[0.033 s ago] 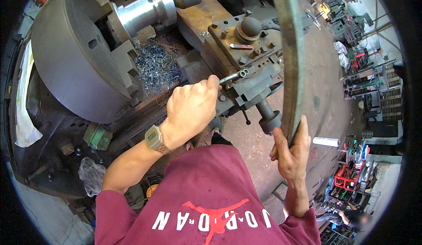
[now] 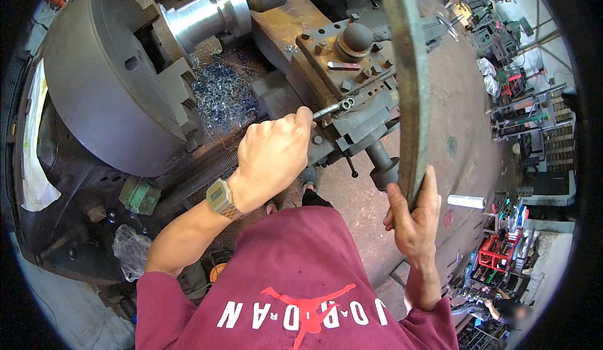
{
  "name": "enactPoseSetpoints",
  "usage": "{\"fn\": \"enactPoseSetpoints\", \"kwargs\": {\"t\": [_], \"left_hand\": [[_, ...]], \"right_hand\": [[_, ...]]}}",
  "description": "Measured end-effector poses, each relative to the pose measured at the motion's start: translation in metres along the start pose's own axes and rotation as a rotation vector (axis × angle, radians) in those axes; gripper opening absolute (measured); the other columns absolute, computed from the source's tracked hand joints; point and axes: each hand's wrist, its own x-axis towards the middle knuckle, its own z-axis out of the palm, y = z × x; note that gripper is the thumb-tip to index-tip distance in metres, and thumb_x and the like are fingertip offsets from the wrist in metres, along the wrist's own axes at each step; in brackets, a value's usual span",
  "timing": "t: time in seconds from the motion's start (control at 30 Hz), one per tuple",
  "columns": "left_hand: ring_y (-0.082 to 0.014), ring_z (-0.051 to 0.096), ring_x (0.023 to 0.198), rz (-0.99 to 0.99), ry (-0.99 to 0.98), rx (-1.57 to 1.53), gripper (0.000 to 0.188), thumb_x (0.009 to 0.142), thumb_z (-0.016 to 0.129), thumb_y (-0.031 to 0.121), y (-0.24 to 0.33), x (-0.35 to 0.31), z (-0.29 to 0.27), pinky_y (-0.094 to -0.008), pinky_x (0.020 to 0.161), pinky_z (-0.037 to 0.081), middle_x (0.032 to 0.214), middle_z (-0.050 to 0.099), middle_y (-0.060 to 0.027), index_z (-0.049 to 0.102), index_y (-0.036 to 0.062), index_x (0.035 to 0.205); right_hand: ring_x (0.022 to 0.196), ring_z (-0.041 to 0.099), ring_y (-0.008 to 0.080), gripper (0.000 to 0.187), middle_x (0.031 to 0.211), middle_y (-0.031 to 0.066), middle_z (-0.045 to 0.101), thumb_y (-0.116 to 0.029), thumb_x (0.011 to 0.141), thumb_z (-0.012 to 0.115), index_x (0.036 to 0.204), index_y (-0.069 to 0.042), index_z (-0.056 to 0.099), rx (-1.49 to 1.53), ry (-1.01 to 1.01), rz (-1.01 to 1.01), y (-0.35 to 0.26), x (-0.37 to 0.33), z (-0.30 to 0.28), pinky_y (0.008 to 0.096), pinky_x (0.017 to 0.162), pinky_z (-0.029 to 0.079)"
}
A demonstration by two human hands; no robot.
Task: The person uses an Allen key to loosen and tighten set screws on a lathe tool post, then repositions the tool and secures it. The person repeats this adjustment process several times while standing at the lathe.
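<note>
My left hand (image 2: 274, 158), wearing a watch, is closed around a wrench (image 2: 330, 109). The tool's ring end points right, over the lathe's carriage (image 2: 361, 124); whether it touches there I cannot tell. My right hand (image 2: 416, 221) grips the lower end of a long grey bar (image 2: 408, 92), thumb on its near side. The bar looks slightly curved and stands up past the tool post (image 2: 357, 41), covering part of the carriage's right side. Beyond my left hand, the lathe chuck (image 2: 107, 80) holds a shiny turned metal workpiece (image 2: 204, 17).
Curly metal shavings (image 2: 223, 95) lie heaped below the workpiece. A small red-and-silver piece (image 2: 343, 66) rests on the tool post. At the left are a green box (image 2: 140, 195) and a plastic bag (image 2: 130, 249). A person (image 2: 505, 309) is far off at the lower right.
The bar in my right hand has shifted slightly left, and the right hand with it. My left hand and the wrench have hardly moved.
</note>
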Motion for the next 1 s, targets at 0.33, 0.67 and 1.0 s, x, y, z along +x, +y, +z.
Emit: {"fn": "enactPoseSetpoints", "kwargs": {"t": [0.33,0.67,1.0], "left_hand": [[-0.036,0.072,0.064,0.059,0.052,0.062,0.007,0.092,0.056,0.007,0.001,0.006,-0.001,-0.0447,0.055,0.058,0.074,0.07,-0.0197,0.057,0.0001,0.092],[-0.0367,0.072,0.065,0.039,0.032,0.047,0.008,0.092,0.057,0.007,0.0,0.005,-0.001,-0.0445,0.056,0.058,0.071,0.069,-0.0213,0.059,-0.0008,0.092],[-0.0459,0.068,0.074,-0.056,-0.066,-0.073,0.006,0.093,0.057,0.004,0.0,0.004,-0.006,-0.055,0.066,0.053,0.08,0.069,-0.0255,0.058,-0.0001,0.096]], "right_hand": [[0.083,0.064,0.0522,0.035,0.091,0.0293,0.064,-0.018,0.098,0.065,0.121,0.0,0.045,-0.303,-0.208,-0.124,-0.022,0.033,0.015,0.0557,0.073,0.048],[0.072,0.061,0.0563,0.037,0.073,0.0296,0.061,-0.018,0.098,0.066,0.121,0.001,0.045,-0.473,-0.226,-0.224,-0.014,0.036,0.022,0.053,0.061,0.051],[0.047,0.059,0.0111,0.035,0.069,0.0054,0.063,-0.009,0.099,0.067,0.124,0.004,0.046,0.197,0.059,-0.032,-0.012,0.024,-0.005,0.0263,0.041,0.046]]}}
